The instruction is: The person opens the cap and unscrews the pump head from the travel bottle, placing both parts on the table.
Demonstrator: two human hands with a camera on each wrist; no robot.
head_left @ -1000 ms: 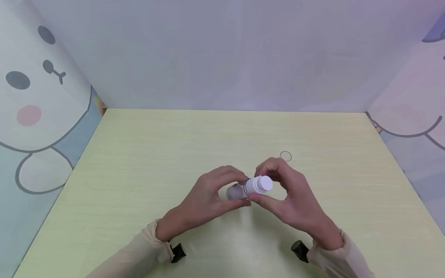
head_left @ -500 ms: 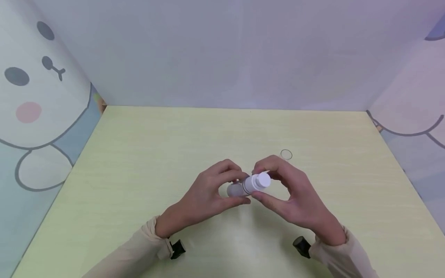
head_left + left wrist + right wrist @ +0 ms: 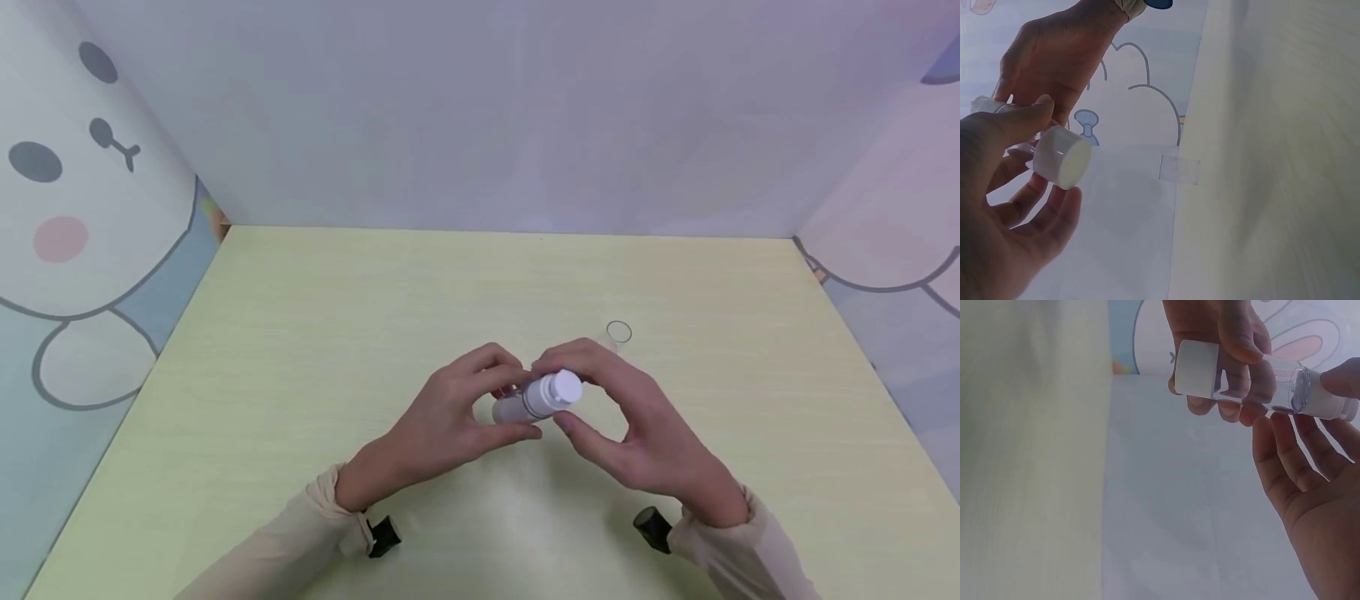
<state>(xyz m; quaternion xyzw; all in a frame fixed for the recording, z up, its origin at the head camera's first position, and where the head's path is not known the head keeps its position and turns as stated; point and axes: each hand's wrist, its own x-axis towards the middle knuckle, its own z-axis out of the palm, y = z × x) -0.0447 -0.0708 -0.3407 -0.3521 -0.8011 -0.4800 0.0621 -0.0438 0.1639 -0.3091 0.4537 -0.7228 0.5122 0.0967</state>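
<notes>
Head view: the left hand (image 3: 450,421) has its fingers and thumb clamped around the body of a small bottle (image 3: 517,408), which is tilted, its white top (image 3: 564,388) pointing up and to the right. The right hand (image 3: 641,425) curls its thumb and fingers about that top end, so the two hands meet at the bottle. They hold it above the pale worktop (image 3: 337,300), where a clear cylinder (image 3: 618,332) stands just beyond the right hand. Both wrists, in light sleeves (image 3: 270,550), carry black devices (image 3: 385,537). A plain pale wall (image 3: 510,117) rises behind, with cartoon-printed panels (image 3: 75,275) at either side.

Left wrist view: the bottle's white base (image 3: 1063,157) faces the camera, with the left thumb laid along the body and the other fingers curled below. The right hand is behind, at the far end. The cylinder shows as a faint outline at the worktop's edge.

Right wrist view: the bottle lies side-on, well apart from the worktop. Left fingers wrap its transparent middle; the right thumb presses the white collar (image 3: 1319,400), fingertips beneath.
</notes>
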